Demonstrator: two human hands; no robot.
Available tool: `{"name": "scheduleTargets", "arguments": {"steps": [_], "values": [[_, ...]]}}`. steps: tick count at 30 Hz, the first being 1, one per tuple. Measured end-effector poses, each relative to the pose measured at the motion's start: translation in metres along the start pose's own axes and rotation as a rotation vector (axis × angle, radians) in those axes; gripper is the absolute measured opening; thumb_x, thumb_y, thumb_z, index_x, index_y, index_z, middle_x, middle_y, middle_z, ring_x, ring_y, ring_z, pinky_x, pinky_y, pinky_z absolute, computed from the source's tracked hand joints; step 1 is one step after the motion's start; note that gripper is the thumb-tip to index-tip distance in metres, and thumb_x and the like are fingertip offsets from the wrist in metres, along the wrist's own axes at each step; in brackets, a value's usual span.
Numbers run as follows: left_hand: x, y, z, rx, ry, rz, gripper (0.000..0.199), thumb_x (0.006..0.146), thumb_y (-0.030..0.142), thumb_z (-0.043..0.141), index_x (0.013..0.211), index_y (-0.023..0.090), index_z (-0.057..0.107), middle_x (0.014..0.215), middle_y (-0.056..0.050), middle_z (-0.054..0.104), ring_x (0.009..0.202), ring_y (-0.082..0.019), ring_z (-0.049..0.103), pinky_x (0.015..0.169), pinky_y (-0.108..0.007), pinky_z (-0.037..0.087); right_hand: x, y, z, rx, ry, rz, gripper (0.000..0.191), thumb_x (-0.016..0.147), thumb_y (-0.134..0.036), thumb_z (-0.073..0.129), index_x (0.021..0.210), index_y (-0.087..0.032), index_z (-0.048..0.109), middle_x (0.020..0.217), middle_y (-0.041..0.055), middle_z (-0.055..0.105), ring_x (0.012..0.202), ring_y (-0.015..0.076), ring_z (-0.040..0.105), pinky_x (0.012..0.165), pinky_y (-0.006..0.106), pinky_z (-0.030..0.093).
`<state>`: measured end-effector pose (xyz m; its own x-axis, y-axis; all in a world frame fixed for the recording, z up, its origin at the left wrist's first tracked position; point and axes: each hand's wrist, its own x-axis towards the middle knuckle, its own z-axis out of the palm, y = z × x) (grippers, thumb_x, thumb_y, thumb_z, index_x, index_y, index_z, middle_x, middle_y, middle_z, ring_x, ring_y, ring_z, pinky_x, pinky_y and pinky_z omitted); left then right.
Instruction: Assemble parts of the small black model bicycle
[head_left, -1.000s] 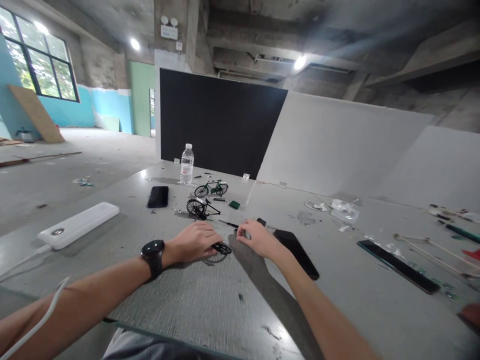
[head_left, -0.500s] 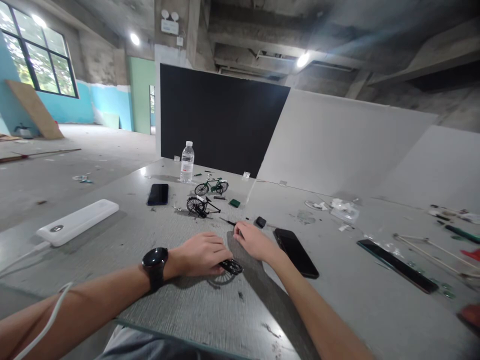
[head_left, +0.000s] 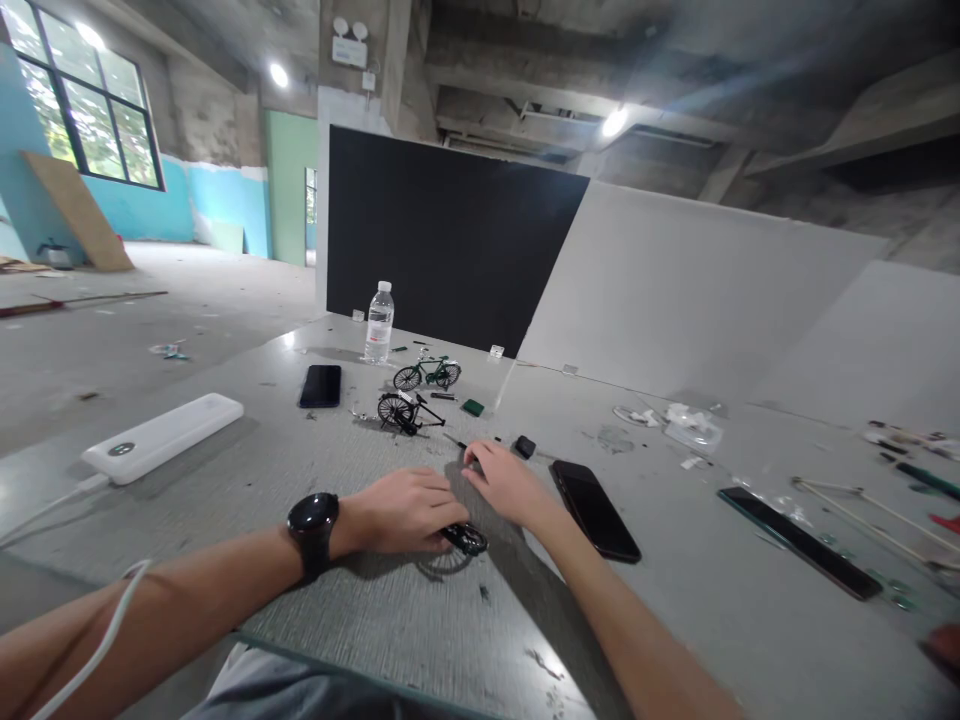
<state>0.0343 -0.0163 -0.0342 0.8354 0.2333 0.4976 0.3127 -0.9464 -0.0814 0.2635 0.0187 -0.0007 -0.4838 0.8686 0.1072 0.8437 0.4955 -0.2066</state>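
My left hand [head_left: 409,510], with a black watch [head_left: 313,520] on its wrist, is closed on a small black wheel part [head_left: 469,538] low over the table. To its right my right hand [head_left: 495,475] rests with curled fingers at a thin dark screwdriver [head_left: 454,441], whose tip points up and left; the fingers hide its rear end. Behind the hands lies a partly built black model bicycle [head_left: 409,411]. A green model bicycle [head_left: 427,374] stands farther back.
On the table [head_left: 300,460] are a water bottle [head_left: 379,325], a phone [head_left: 321,386], a white power bank [head_left: 165,437], a green piece [head_left: 472,407], a black block [head_left: 525,446], a second phone [head_left: 596,510] and a long dark device [head_left: 799,542]. Plastic packaging [head_left: 691,425] lies right.
The view has shifted slightly, so the background sits a little farther right. My right hand has moved slightly left, closer to my left hand. My left hand keeps its hold.
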Motion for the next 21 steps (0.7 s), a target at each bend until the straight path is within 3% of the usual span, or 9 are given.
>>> {"name": "scheduleTargets", "arguments": {"steps": [4,10,15,21], "values": [[0.0,0.0,0.002,-0.031,-0.001,0.0,0.009,0.099,0.025,0.065,0.106,0.02,0.068,0.094,-0.005,0.077,0.087,-0.021,0.068,0.084,-0.035,0.052,0.015,-0.017,0.002,0.029,0.04,-0.21,0.029,0.107,-0.022,0.057,0.134,-0.021,0.067,0.137,0.0109,0.068,0.128,0.0252,0.062,0.109,0.039,0.046],[0.001,0.002,0.003,-0.041,-0.012,-0.001,0.011,0.098,0.027,0.066,0.105,0.02,0.069,0.091,-0.005,0.077,0.082,-0.021,0.068,0.08,-0.035,0.05,0.059,-0.044,0.021,-0.043,-0.097,-0.271,0.044,0.108,-0.031,0.059,0.151,-0.025,0.063,0.128,0.0103,0.068,0.098,0.0214,0.068,0.083,0.031,0.052],[0.001,0.001,0.001,-0.065,-0.007,-0.007,0.012,0.098,0.028,0.066,0.105,0.018,0.069,0.09,-0.006,0.077,0.081,-0.021,0.068,0.076,-0.033,0.049,0.079,-0.048,0.041,-0.066,-0.023,-0.311,0.027,0.107,-0.03,0.061,0.127,-0.026,0.079,0.115,0.0067,0.072,0.099,0.0199,0.067,0.087,0.03,0.051],[0.0,0.003,0.003,-0.085,0.018,-0.011,0.013,0.101,0.029,0.063,0.106,0.018,0.068,0.093,-0.005,0.078,0.083,-0.021,0.068,0.08,-0.034,0.05,0.053,-0.029,0.037,0.11,0.044,-0.307,0.02,0.104,-0.023,0.063,0.111,-0.022,0.082,0.111,0.0072,0.076,0.102,0.0205,0.068,0.091,0.031,0.051]]}}
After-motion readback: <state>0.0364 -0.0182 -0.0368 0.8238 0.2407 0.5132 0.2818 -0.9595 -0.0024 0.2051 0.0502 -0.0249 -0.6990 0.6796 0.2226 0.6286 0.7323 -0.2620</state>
